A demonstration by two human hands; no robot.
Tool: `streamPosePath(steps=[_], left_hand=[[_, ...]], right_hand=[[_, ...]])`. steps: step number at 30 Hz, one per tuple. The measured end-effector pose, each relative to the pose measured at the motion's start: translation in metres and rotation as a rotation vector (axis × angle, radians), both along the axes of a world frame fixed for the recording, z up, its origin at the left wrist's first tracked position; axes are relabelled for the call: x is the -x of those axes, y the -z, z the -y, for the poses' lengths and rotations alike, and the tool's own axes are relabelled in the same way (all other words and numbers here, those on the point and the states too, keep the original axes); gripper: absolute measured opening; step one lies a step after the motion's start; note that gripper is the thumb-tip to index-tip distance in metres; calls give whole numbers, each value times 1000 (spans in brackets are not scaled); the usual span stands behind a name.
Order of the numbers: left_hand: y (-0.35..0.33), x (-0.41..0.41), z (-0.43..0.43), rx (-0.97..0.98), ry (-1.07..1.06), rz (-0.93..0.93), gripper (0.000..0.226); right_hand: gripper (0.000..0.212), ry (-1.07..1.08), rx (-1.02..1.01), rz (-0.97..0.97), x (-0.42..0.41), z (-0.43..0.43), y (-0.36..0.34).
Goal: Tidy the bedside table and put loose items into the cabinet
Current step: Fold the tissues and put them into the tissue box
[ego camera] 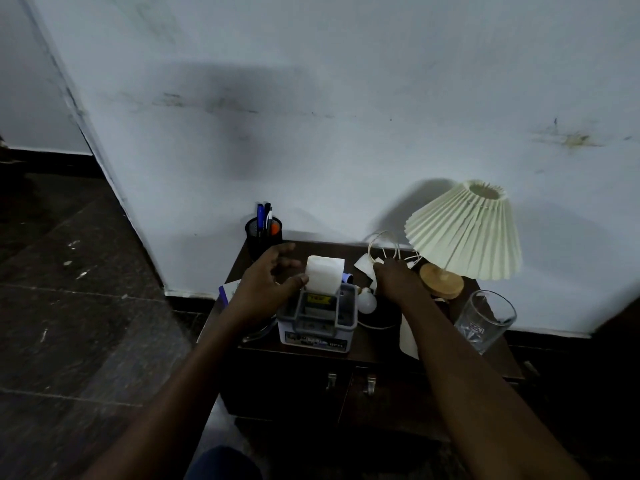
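Reaching over the bedside table, my left hand is spread wide, thumb touching the tissue upright in its grey box. My right hand is nearer the white cable just beyond, fingers curled, grip unclear.

Counter layout: pen holder at back left; storage box at front centre, a paper roll standing in it; bulb just right of the box; lamp at back right (cord looped to its left); glass at front right; cabinet doors beneath.
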State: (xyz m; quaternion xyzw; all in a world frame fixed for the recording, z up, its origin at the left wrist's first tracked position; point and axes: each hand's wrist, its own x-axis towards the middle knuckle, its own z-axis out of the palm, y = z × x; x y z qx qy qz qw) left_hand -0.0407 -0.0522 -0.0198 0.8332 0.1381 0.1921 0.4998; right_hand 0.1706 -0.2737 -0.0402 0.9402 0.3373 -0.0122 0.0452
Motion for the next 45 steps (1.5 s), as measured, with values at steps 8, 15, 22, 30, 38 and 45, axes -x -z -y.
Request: streamPosePath(steps=[8, 15, 22, 30, 38, 45], left_hand=[[0, 31, 11, 32, -75, 63, 50], [-9, 36, 22, 73, -118, 119, 39], [-28, 35, 37, 157, -193, 232, 29], [-44, 15, 91, 399, -311, 330, 11], [-29, 9, 148, 628, -181, 93, 22], [-17, 20, 162, 691, -209, 65, 5]], right_hand=[[32, 12, 22, 9, 1, -4, -3], [35, 49, -218, -14, 5, -8, -10], [6, 311, -1183, -511, 4, -18, -43], [14, 417, -1671, -1488, 72, 0, -62], [50, 441, -1572, -1797, 147, 48, -39], [49, 382, -1651, -1756, 167, 69, -27]])
